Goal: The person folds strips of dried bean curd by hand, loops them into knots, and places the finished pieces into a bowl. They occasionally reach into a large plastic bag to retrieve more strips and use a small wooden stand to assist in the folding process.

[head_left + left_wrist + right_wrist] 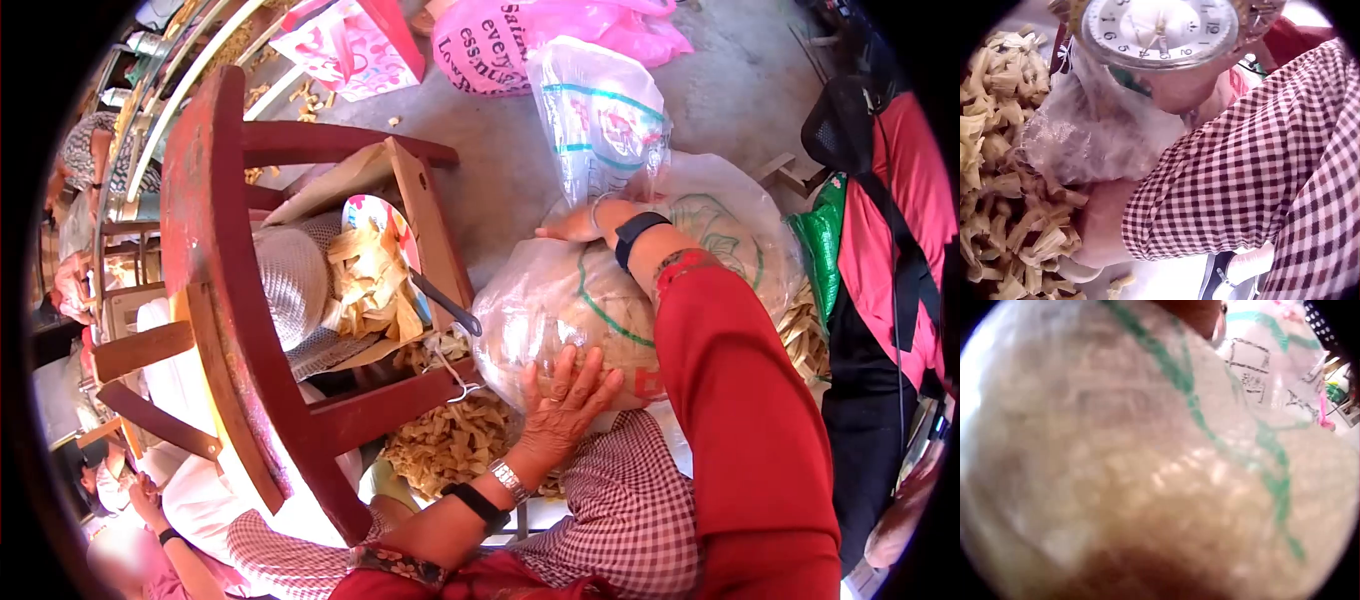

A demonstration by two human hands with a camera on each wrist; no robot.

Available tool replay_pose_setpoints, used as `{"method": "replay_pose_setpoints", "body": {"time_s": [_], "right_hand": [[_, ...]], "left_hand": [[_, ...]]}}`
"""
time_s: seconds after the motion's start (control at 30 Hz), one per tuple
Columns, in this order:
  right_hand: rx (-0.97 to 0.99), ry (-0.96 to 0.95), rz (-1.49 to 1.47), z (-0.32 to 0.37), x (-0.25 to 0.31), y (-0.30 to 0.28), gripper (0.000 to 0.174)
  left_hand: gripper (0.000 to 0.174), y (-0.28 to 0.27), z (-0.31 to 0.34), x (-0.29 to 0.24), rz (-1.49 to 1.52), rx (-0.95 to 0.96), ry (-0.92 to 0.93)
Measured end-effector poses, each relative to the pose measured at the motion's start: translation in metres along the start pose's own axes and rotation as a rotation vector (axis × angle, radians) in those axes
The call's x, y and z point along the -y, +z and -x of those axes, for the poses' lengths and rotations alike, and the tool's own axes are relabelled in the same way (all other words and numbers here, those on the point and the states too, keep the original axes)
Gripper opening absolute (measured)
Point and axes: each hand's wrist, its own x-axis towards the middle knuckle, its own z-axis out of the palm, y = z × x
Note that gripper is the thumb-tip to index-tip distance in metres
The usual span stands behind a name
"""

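Observation:
A big clear plastic bag (560,300) with green print, stuffed with pale dried strips, lies on my lap. My left hand (565,400) presses flat on its near side, fingers spread; a wristwatch (1160,28) sits on that wrist. My right hand (578,222) rests on the bag's far top, fingers stretched to the left, right under the bag's upright loose neck (600,115). The right wrist view is filled by the bag's skin (1147,456) and its green lines. In the left wrist view the bag (1091,131) bulges beside my checked trouser leg (1254,162).
A heap of loose dried strips (450,445) lies under the bag, also in the left wrist view (1004,187). A red wooden chair (215,250) on the left carries a box with a hat and more strips. Pink bags (540,40) lie behind; a person in red (900,230) stands at right.

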Motion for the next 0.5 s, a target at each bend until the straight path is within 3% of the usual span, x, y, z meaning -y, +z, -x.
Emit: {"method": "replay_pose_setpoints", "body": {"time_s": [0.07, 0.13, 0.2, 0.23, 0.33, 0.37, 0.5], "right_hand": [[0.072, 0.022, 0.113, -0.03, -0.003, 0.012, 0.086], [0.135, -0.026, -0.067, -0.008, 0.009, 0.004, 0.084], [0.138, -0.057, -0.105, 0.0, 0.012, -0.001, 0.083], [0.029, -0.074, -0.03, -0.012, 0.006, 0.007, 0.086], [0.081, 0.148, 0.018, -0.016, 0.0, -0.001, 0.083], [0.025, 0.056, -0.007, -0.009, 0.0, 0.0, 0.069], [0.012, -0.033, 0.218, -0.033, -0.012, 0.0, 0.061]], "left_hand": [[0.068, 0.002, 0.0, 0.0, -0.012, -0.028, -0.003], [0.066, -0.002, -0.002, -0.001, -0.014, 0.007, -0.015], [0.067, -0.006, -0.006, 0.001, -0.024, 0.034, -0.011], [0.066, -0.01, -0.009, 0.001, -0.011, 0.055, -0.025], [0.062, -0.015, -0.019, 0.004, -0.002, 0.038, -0.031], [0.06, -0.013, -0.025, 0.008, -0.02, -0.019, -0.019], [0.053, -0.015, -0.042, 0.023, -0.033, -0.104, -0.003]]}}
